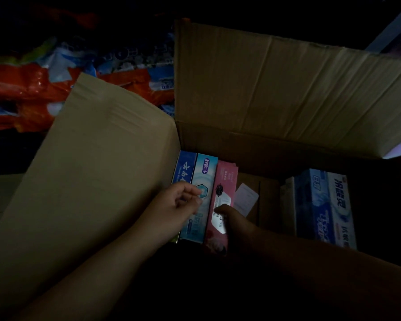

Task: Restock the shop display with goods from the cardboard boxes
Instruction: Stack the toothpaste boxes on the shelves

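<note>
In the open box (241, 144), the left hand (181, 202) hovered with fingers loosely curled over the pale blue carton (200, 181). The right hand (229, 218) lay on the pink carton (222, 193), grip unclear in the dark. These cartons looked light, stiff and crushable, best pinched along their long edges.

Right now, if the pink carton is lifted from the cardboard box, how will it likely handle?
The pink carton is a long, flat-sided pack, so probably stiff and unlikely to roll. Standing on edge beside the light blue carton, it may tip once freed.
</note>
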